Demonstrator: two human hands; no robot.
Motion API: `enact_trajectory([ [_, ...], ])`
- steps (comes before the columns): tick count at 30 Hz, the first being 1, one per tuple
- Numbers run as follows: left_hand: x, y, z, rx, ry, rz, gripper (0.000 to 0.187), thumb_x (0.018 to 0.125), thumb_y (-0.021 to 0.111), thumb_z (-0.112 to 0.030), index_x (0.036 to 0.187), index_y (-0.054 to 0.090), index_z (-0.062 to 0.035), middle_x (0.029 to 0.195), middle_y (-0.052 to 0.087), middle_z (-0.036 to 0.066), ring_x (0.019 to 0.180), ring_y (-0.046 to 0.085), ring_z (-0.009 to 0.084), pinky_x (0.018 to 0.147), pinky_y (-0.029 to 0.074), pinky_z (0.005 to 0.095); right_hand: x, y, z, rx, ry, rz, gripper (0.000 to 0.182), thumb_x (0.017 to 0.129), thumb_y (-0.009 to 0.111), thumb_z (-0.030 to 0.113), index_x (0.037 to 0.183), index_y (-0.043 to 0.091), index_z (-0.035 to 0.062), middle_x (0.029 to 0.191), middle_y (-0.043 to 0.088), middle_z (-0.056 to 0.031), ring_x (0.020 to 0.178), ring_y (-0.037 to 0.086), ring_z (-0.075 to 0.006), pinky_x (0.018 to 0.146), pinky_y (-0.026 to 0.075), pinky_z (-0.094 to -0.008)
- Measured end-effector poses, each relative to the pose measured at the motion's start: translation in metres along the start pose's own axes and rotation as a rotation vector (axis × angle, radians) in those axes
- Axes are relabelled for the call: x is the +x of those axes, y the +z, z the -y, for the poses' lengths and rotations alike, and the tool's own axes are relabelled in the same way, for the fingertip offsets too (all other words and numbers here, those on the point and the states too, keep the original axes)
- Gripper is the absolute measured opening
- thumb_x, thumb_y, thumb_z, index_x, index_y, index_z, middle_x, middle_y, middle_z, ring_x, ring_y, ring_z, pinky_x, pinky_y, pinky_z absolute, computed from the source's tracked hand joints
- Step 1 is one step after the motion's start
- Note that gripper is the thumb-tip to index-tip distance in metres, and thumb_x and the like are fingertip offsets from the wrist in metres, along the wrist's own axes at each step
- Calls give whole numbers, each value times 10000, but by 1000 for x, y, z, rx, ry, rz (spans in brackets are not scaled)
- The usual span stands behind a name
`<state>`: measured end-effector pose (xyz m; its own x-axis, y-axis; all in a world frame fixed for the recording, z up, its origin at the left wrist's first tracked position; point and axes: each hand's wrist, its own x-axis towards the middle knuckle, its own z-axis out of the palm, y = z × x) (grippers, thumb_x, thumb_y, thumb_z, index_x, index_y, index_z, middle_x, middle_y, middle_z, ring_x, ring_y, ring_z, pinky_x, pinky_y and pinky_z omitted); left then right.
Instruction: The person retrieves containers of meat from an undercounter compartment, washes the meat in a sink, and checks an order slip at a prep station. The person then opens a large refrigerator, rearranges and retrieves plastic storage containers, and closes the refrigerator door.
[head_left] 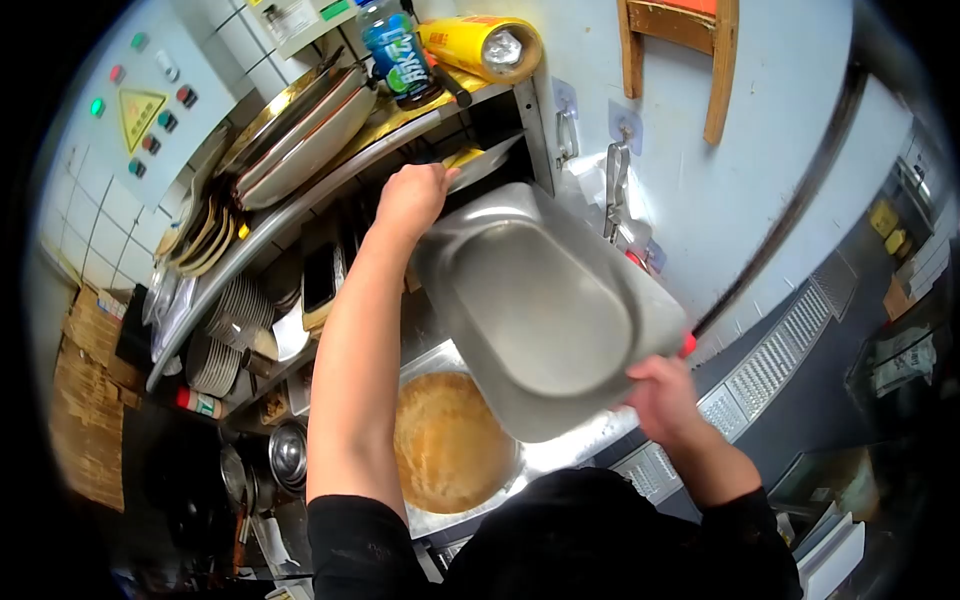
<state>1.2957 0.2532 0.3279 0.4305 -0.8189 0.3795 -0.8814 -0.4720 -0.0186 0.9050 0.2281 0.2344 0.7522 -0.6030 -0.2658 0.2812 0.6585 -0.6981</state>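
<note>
My right hand (663, 398) grips the lower right corner of a deep, rectangular metal tray (540, 305), fingers closed on its rim. Tilted, the tray hangs over the counter with its hollow facing me. At the tray's upper left, my left hand (413, 203) is closed in a fist around a knife, its wide, flat metal blade (490, 160) pointing right below the shelf. The handle is hidden in the fist. Partly covered by the tray, a round wooden chopping board (450, 440) lies on a metal surface (560, 455).
The shelf (290, 220) above holds stacked dishes (305, 140), a blue-labelled bottle (400, 55) and a yellow roll (485, 48). Stacked plates (215, 362) stand below at left. Metal tongs (615, 185) hang on the right wall. A floor grate (765, 365) runs at right.
</note>
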Motion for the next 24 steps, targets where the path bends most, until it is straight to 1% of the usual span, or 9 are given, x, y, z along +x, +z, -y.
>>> enact_trajectory([
  [2,-20,-2,-3,-40,-26,96,412,954,579,-435,1001,706,-47,1036,662,240,982,632,405,844,513,489,-37,-36,13,-40,62,-32,489,761,525,53,1223,560,-105,1178,649,-203,1047,653,-319,929,523,-427],
  [4,-50,2,5,-24,106,-48,454,941,590,-453,1106,684,-41,1292,588,231,1162,572,388,962,480,481,-68,-54,22,-35,8,-79,493,726,519,47,1191,578,-109,1132,666,-205,1007,664,-310,911,533,-406],
  [9,-186,-64,-35,-202,327,-439,324,861,723,-284,958,695,24,1065,682,203,1038,621,371,923,498,431,-122,-60,11,-184,134,-73,435,726,500,23,1130,595,-107,1049,673,-180,937,665,-280,886,530,-373],
  [13,-325,-64,-62,-725,-17,-22,456,929,628,-408,1056,686,26,1028,688,222,947,661,365,860,528,434,-146,-3,-47,-464,-50,-138,415,731,508,41,1120,597,-76,961,669,-126,863,648,-236,820,529,-341],
  [16,-419,-33,-56,-1764,-567,239,693,971,539,-535,1402,467,3,1331,590,162,1244,560,294,1057,437,426,-169,33,-94,-1497,-433,380,664,678,580,17,1332,488,-52,1041,670,-202,806,675,-283,741,550,-377],
  [17,-452,-23,-51,-2295,-740,182,738,967,533,-557,1450,405,-14,1389,552,146,1290,528,291,1076,422,442,-181,64,-117,-1846,-641,530,742,660,602,8,1384,451,-51,1080,656,-262,760,684,-316,701,565,-387],
  [19,-516,-34,-42,-2740,-759,-17,760,956,540,-570,1480,346,-53,1400,539,135,1263,547,288,1060,438,472,-193,77,-178,-2165,-912,822,809,680,617,23,1451,381,-43,1112,597,-379,660,672,-351,590,573,-398],
  [21,-589,8,-45,-2755,-1085,-159,528,984,564,-419,1369,502,-63,1324,597,125,1204,578,280,1051,433,455,-202,85,-228,-2544,-872,1102,705,790,556,76,1464,383,-42,1162,552,-446,645,676,-263,501,550,-345],
  [24,-666,63,-53,-2699,-1072,-502,385,958,631,-176,1301,556,-20,1250,633,96,1168,592,235,991,482,412,-217,96,-287,-2579,-1156,1461,683,818,547,135,1458,398,-48,1125,560,-471,582,655,-230,465,526,-315],
])
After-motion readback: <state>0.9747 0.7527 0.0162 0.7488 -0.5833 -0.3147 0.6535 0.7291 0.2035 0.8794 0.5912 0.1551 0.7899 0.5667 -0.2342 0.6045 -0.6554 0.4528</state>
